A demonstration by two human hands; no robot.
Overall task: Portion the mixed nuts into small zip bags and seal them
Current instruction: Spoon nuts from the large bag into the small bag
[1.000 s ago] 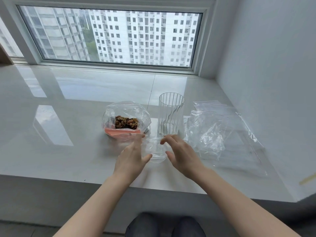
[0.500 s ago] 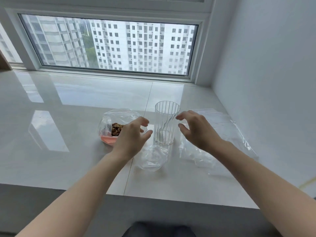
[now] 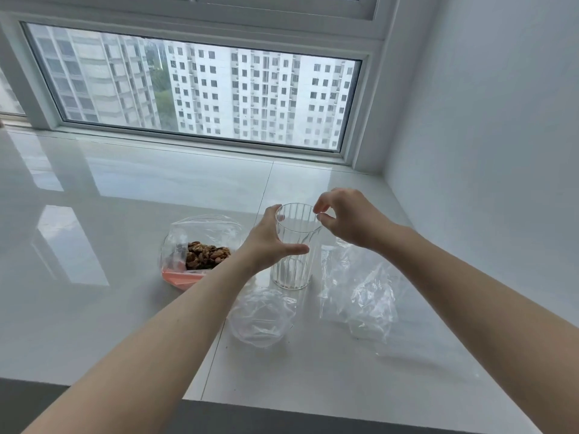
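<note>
Mixed nuts point(image 3: 206, 255) sit bagged (untouched) while left hand point(image 3: 266, 239) grips, right hand point(image 3: 347, 220) pinches the glass point(image 3: 294, 245).

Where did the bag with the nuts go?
In the head view, the bag of nuts sits on the white sill, left of the tall ribbed glass and just behind the left hand's wrist.

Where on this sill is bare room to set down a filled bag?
Bare: the wide stretch left of the nut bag, and the strip between window frame and glass. Crowded: around the glass, with small bag and loose bags.
</note>
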